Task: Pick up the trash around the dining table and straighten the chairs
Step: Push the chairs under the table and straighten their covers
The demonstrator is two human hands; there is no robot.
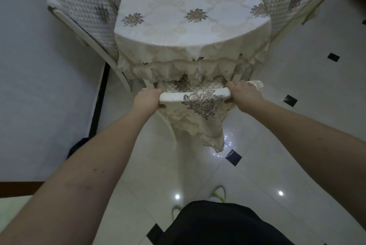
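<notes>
Fingers of both hands wrap over the top rail of the near dining chair point(195, 96), a cream-framed chair whose backrest carries a draped cream fabric cover embroidered with a grey-gold rose. The left hand point(147, 99) grips the rail's left end; the right hand point(244, 94) grips its right end. Each hand is clenched on the rail, thumbs toward the person, fingers curled over the far side.

Key relation: the rail's long axis runs left to right, square to the person's forearms, and lies between the two hands. Both hands are about equally near, so a push or pull would likely act evenly on both ends.

Beyond the rail, the chair's quilted seat sits partly under the fringed hem of the cream floral tablecloth point(194, 7) covering the dining table. The chair appears centred on the table's near end.

Farther off, a quilted-cover chair point(83, 11) stands at the table's left side and another point(293, 3) at its right. No trash is visible on the white tiled floor point(309, 90).
</notes>
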